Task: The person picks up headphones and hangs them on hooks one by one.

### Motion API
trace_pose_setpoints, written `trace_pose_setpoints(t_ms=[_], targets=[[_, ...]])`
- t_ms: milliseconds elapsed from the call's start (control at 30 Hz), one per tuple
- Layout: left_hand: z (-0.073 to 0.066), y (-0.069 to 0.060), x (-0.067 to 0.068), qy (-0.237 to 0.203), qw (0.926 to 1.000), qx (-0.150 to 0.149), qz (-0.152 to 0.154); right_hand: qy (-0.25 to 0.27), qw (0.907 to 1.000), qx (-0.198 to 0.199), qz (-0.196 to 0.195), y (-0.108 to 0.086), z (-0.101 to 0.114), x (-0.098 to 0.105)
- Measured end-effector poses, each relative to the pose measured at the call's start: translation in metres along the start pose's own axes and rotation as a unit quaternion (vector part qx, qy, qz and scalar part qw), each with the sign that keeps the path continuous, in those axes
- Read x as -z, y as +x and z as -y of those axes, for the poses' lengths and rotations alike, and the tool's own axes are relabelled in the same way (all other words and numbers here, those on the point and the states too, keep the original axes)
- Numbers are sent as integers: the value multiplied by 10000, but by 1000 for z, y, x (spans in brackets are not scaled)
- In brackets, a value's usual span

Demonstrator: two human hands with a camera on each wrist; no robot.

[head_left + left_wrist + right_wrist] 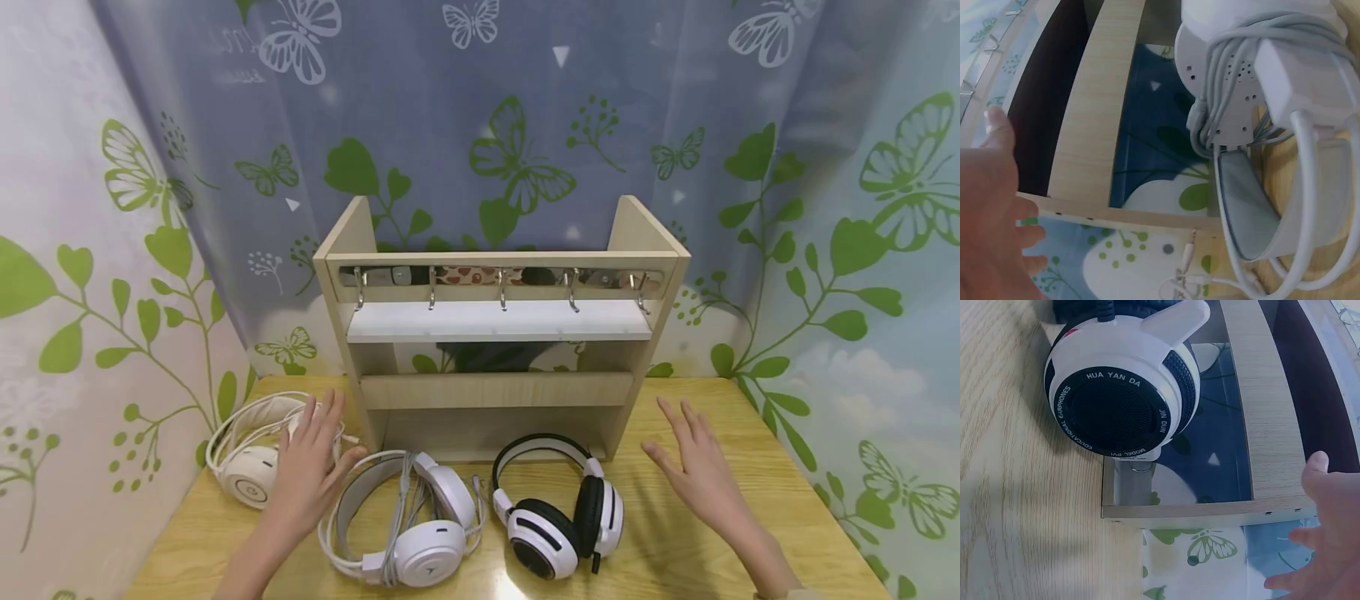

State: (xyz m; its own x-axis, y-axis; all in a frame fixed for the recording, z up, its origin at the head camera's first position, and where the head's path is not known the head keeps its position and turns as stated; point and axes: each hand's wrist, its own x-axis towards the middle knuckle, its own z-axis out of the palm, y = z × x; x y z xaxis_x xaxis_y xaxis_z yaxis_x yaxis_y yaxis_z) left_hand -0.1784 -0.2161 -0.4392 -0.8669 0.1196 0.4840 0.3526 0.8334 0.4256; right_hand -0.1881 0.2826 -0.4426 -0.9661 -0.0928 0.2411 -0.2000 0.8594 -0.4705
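Observation:
My left hand (309, 467) hovers with spread fingers between two white headsets and partly covers the far-left headset (251, 477). Close to its thumb is the white-and-grey headset (431, 550), with a cable wound round it. Right of that lies a white headset with black ear pads (543, 533); in the right wrist view its ear cup (1116, 412) bears printed lettering. My right hand (701, 479) is held out over the table's right side, fingers extended and holding nothing. A light wooden rack (495, 392) with a row of metal hooks (503, 292) stands between and beyond the hands.
Beneath everything is a yellow wood-grain table (645, 550). Curtains (420, 100) with butterfly and leaf prints enclose the back and both sides. A white shelf board (498, 321) runs below the hooks, and a loose cable plug (1188, 253) shows beside the rack.

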Motion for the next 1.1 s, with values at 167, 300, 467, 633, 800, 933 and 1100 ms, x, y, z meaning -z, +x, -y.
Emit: trace_pose_setpoints(t_ms=[167, 300, 467, 633, 800, 933, 1100], targets=[[-2, 7, 9, -384, 9975, -280, -526, 328, 9994, 11, -95, 2, 0, 3], [-4, 11, 17, -555, 9943, -288, -864, 605, 9980, -14, -199, 2, 1, 6], [-5, 18, 27, -684, 9862, -463, -1434, 847, 9960, -100, -254, 3, 1, 8], [-9, 30, 37, -626, 9755, -846, -1930, 778, 9967, -164, -132, 4, 0, 5], [-12, 41, 47, -638, 9704, -1019, -2093, 851, 9962, -120, -152, 4, 0, 0], [-16, 52, 55, -763, 9647, -1099, -2269, 1005, 9948, -73, -155, 6, 1, -3], [-23, 66, 64, -766, 9534, -1336, -2596, 1160, 9932, -102, -47, 10, 1, -8]])
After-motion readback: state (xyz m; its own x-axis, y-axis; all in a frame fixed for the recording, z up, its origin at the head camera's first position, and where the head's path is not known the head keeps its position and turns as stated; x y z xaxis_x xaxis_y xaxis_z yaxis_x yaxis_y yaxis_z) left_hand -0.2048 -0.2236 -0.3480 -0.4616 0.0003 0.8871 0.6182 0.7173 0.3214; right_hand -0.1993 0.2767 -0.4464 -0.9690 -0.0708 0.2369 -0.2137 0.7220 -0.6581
